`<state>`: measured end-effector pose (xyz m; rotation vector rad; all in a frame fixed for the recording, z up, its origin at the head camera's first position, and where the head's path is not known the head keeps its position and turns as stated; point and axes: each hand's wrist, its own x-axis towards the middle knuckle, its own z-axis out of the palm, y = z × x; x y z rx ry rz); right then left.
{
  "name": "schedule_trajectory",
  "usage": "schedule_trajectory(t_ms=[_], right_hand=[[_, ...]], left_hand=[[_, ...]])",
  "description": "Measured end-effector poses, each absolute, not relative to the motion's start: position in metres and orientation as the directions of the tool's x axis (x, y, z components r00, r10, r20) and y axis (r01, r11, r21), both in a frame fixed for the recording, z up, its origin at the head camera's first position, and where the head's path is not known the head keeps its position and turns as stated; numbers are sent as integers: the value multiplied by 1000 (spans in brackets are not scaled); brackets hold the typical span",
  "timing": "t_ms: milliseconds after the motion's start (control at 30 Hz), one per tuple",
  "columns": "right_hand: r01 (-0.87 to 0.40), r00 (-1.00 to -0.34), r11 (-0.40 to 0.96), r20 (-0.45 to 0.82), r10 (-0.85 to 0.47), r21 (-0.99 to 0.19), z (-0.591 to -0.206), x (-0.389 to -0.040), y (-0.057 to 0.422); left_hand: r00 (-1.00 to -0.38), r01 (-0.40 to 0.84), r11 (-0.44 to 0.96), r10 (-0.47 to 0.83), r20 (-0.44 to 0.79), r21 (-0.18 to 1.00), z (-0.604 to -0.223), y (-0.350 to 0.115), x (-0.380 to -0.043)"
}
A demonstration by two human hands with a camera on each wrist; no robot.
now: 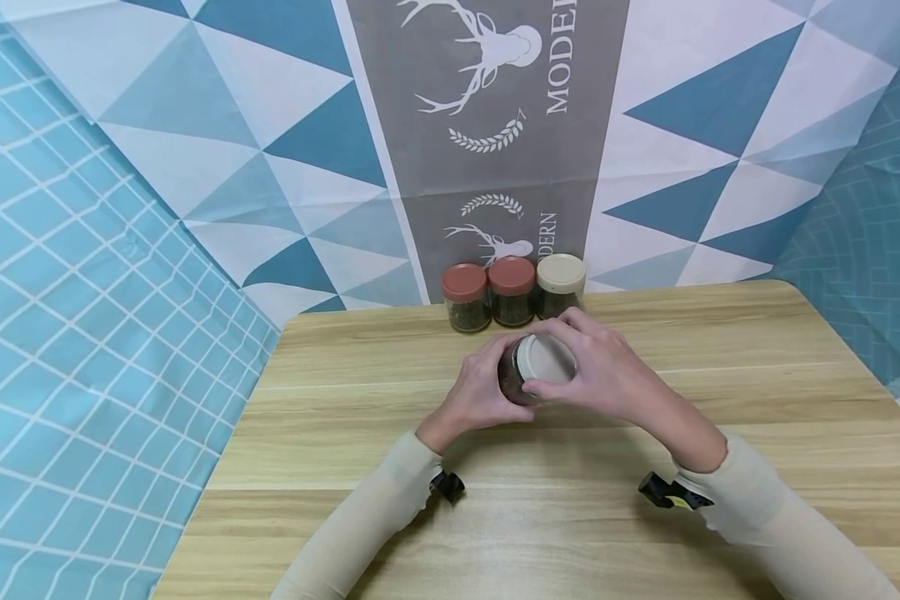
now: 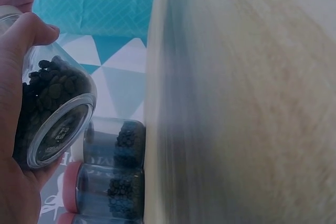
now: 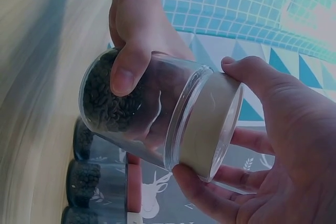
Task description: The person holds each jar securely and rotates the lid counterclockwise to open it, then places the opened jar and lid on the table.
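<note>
A clear jar of small dark seeds or beans is held tilted above the wooden table. My left hand grips the glass body, its thumb lying along the side in the right wrist view. Around the cream lid are the fingers and thumb of my right hand. The lid sits on the jar's mouth. In the left wrist view the jar's round glass base faces the camera, dark contents heaped above it.
Three similar jars stand in a row at the table's back edge: two with red lids, a left one and a middle one, and one with a cream lid. Behind them hangs a patterned cloth. The wooden table extends toward me.
</note>
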<state>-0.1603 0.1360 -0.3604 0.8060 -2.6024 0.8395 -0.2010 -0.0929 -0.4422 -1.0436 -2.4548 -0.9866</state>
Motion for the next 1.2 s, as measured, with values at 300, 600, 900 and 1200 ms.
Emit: schedule_trajectory(t_ms=[300,600,900,1200], right_hand=[[-640,-762,653,439,-475,-404,-357,-160,137],[-796,-601,517,513,-612,-316,-359,-168,145],[-849,-527,450,501,-687,-277,-361,-170,148],[-847,-532,442,487,-693,-296,-361,-169,149]], left_hand=[[-695,719,502,514,502,481,-441,-93,-200],[-684,730,491,517,515,476,-442,-94,-201],[-677,736,495,520,521,462,-444,-95,-201],[-685,729,495,521,510,472,-444,-95,-201]])
